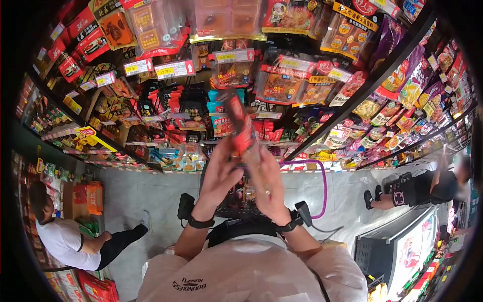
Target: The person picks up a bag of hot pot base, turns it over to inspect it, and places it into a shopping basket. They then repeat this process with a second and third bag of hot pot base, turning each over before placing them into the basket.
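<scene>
Between my two hands, in front of the shelves, is a long black-and-red food packet [242, 126], tilted and smeared by motion, its print unreadable. My right hand [269, 183] closes around its lower right side. On the other side, my left hand [221, 173] grips its lower left edge, with the fingertips partly hidden behind it. Both wrists wear black straps with small dark devices on them. Below the hands, close to my body, a dark basket [235, 207] holds several packaged goods, partly covered by my forearms.
Hanging packets of seasoning [282, 83] fill the rack ahead, with price tags [173, 69] along it. A purple loop handle [323, 189] stands out right of the basket. One person [75, 241] is at the left shelves, another [417, 186] at the right, near a display freezer [397, 246].
</scene>
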Demonstrator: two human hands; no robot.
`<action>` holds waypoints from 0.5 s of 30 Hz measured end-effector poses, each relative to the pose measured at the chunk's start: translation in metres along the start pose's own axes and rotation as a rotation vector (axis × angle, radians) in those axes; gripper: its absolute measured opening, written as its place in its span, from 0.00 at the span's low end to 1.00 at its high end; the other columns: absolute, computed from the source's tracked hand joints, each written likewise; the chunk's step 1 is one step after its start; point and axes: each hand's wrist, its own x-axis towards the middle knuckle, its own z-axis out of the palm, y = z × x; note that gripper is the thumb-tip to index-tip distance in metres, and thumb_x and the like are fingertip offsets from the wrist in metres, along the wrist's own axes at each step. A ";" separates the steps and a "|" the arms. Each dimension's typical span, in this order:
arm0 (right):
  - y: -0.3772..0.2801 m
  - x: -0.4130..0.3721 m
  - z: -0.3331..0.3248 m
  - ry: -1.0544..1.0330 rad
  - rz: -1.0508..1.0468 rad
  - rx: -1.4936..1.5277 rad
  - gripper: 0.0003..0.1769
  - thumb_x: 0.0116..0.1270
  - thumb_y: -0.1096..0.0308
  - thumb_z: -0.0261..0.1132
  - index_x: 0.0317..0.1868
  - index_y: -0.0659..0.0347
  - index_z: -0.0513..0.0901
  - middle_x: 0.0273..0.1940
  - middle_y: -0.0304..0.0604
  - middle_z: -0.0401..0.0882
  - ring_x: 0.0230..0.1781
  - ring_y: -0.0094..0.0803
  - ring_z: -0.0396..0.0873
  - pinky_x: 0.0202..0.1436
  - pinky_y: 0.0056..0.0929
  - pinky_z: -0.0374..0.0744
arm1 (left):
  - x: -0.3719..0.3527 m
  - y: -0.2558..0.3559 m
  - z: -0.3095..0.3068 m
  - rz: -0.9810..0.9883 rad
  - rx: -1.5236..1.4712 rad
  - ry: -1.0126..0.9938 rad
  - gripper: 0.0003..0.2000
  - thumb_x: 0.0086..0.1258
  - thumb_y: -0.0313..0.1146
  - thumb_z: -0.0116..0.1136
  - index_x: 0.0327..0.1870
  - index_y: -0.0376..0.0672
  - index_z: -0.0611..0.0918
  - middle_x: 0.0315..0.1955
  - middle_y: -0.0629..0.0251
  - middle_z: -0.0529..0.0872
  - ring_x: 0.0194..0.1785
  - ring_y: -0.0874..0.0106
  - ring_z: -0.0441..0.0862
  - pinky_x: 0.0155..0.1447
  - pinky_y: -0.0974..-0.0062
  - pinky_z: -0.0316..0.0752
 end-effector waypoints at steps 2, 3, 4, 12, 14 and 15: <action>-0.012 0.008 -0.011 -0.094 -0.111 -0.227 0.28 0.55 0.70 0.67 0.59 0.47 0.78 0.67 0.51 0.65 0.69 0.54 0.59 0.70 0.60 0.54 | -0.011 0.023 0.013 -0.032 -0.492 -0.107 0.33 0.68 0.26 0.57 0.73 0.42 0.55 0.64 0.59 0.66 0.64 0.67 0.67 0.65 0.67 0.65; -0.018 0.007 -0.011 -0.114 -0.130 -0.316 0.28 0.54 0.70 0.67 0.58 0.46 0.79 0.67 0.49 0.65 0.69 0.53 0.60 0.69 0.62 0.53 | -0.017 0.018 0.010 -0.067 -0.352 -0.040 0.27 0.71 0.28 0.54 0.70 0.39 0.60 0.62 0.59 0.70 0.63 0.69 0.70 0.63 0.69 0.67; -0.022 0.006 -0.011 -0.135 -0.153 -0.405 0.28 0.52 0.70 0.67 0.57 0.44 0.79 0.67 0.47 0.66 0.69 0.52 0.60 0.69 0.63 0.52 | -0.019 0.016 0.008 -0.082 -0.272 -0.011 0.25 0.72 0.28 0.52 0.68 0.39 0.62 0.61 0.59 0.72 0.62 0.69 0.71 0.63 0.70 0.68; -0.059 0.023 -0.026 -0.373 -0.025 -0.387 0.30 0.51 0.52 0.70 0.56 0.44 0.81 0.71 0.52 0.57 0.72 0.54 0.51 0.71 0.63 0.39 | -0.002 0.024 0.008 -0.044 -0.228 0.102 0.16 0.77 0.32 0.46 0.59 0.31 0.72 0.51 0.59 0.81 0.52 0.76 0.78 0.55 0.77 0.73; -0.052 0.019 -0.035 -0.207 -0.018 -0.367 0.37 0.52 0.54 0.71 0.63 0.53 0.73 0.70 0.60 0.55 0.72 0.55 0.51 0.72 0.57 0.45 | -0.006 0.028 -0.006 -0.101 -0.160 0.045 0.16 0.77 0.33 0.46 0.57 0.31 0.74 0.48 0.60 0.83 0.51 0.77 0.79 0.54 0.77 0.73; -0.044 0.016 -0.035 -0.090 0.008 -0.349 0.40 0.52 0.55 0.71 0.66 0.55 0.69 0.70 0.62 0.55 0.72 0.55 0.50 0.72 0.55 0.47 | -0.007 0.029 -0.006 -0.086 -0.141 0.058 0.16 0.77 0.33 0.47 0.57 0.30 0.74 0.47 0.60 0.83 0.50 0.77 0.79 0.54 0.77 0.73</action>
